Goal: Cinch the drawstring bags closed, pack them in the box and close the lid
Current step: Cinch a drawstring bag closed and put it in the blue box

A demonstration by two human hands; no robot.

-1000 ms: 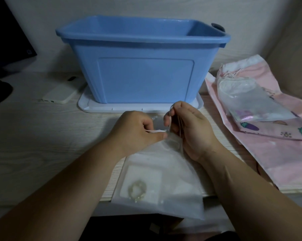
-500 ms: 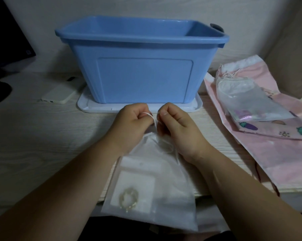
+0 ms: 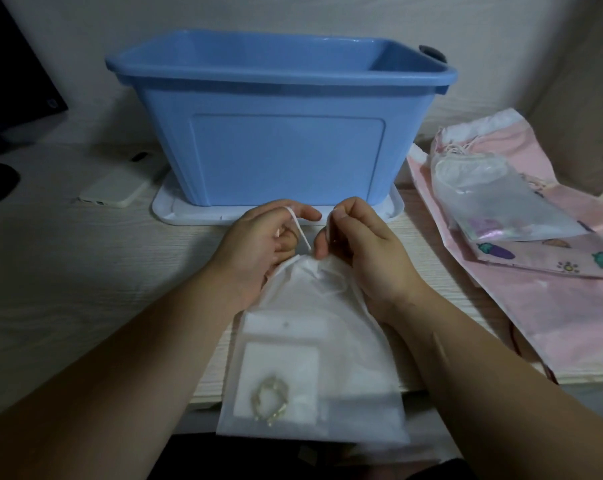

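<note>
One white drawstring bag [image 3: 310, 341] lies at the tabletop [image 3: 85, 271] edge, before one blue box [image 3: 286, 150] standing on its lid [image 3: 175, 213]. The left hand [image 3: 258, 244] grips the cord [image 3: 302, 233], and the right hand [image 3: 362, 251] pinches the bag's neck. A second white bag [image 3: 494, 202] lies on pink bags [image 3: 535, 306] to the right.

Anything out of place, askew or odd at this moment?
Nothing spilled or damaged. Two oddities: the blue box stands on what looks like its white lid, and the white drawstring bag overhangs the front edge of the table.
</note>
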